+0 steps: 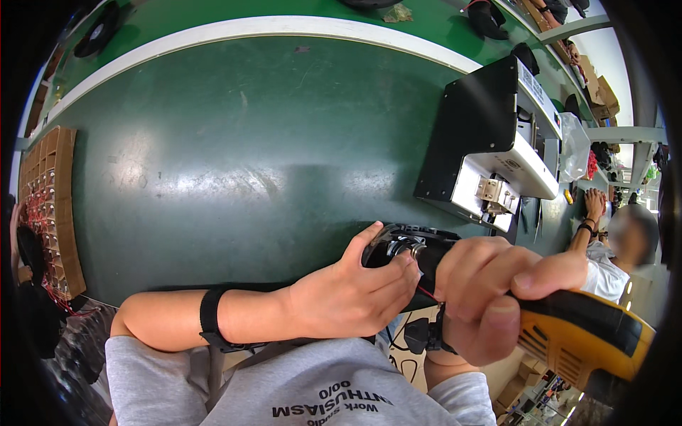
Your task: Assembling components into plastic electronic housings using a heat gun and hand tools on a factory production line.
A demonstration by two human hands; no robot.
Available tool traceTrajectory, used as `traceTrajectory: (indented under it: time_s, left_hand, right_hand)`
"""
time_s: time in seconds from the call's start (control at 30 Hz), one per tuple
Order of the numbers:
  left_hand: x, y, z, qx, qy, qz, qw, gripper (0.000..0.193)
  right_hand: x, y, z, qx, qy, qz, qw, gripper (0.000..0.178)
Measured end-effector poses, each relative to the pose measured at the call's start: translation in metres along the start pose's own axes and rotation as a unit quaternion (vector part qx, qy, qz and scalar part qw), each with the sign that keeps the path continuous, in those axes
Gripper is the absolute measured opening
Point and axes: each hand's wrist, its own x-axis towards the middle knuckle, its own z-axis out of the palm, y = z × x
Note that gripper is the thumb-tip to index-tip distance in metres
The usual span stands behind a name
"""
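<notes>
At the table's near edge, my left hand (359, 295) is closed around a black curved housing (440, 233) with shiny metal inside it. Its thumb and fingers press against the rim. My right hand (483, 291) is wrapped around a yellow and black power tool (586, 330) with vent slots in its side. The tool's body slants toward the lower right, and a metal tip (418, 250) at its other end meets the housing by my left fingers. Whether the tip touches a fastener is hidden. A thin red wire shows below the housing.
A black and silver bench machine (490, 142) stands right of my hands. A divided cardboard box (60, 213) with red-wired parts sits at the left edge of the green table (213, 163). Beyond a white strip lie black curved parts (486, 20). Another person's hand (595, 204) rests at the far right.
</notes>
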Motion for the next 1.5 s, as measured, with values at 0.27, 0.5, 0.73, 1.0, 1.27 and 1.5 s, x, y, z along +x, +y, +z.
traceTrajectory:
  time_s: [0.27, 0.5, 0.73, 1.0, 1.27, 1.5]
  left_hand:
    - [0.004, -0.006, -0.004, -0.010, -0.006, 0.012, 1.000, 0.029]
    - [0.007, -0.002, -0.004, 0.012, -0.006, 0.020, 1.000, 0.025]
    - [0.008, -0.011, -0.001, 0.028, 0.012, 0.013, 0.999, 0.029]
    - [0.009, -0.010, 0.001, 0.006, 0.023, 0.001, 1.000, 0.028]
    - [0.004, -0.016, 0.000, -0.045, 0.005, -0.027, 0.999, 0.045]
    - [0.007, -0.016, 0.002, -0.058, 0.009, -0.021, 0.998, 0.045]
  right_hand:
    - [-0.010, 0.002, 0.001, 0.013, 0.063, 0.022, 0.998, 0.040]
    - [0.025, -0.039, -0.063, 0.009, 0.110, -0.142, 0.984, 0.030]
    - [0.042, -0.028, -0.074, 0.000, 0.199, -0.111, 0.974, 0.020]
    - [0.034, -0.023, -0.072, -0.020, 0.222, -0.077, 0.972, 0.020]
    - [0.005, -0.045, -0.068, 0.010, 0.082, -0.064, 0.995, 0.032]
    - [-0.024, -0.044, -0.054, 0.002, 0.026, -0.019, 0.999, 0.033]
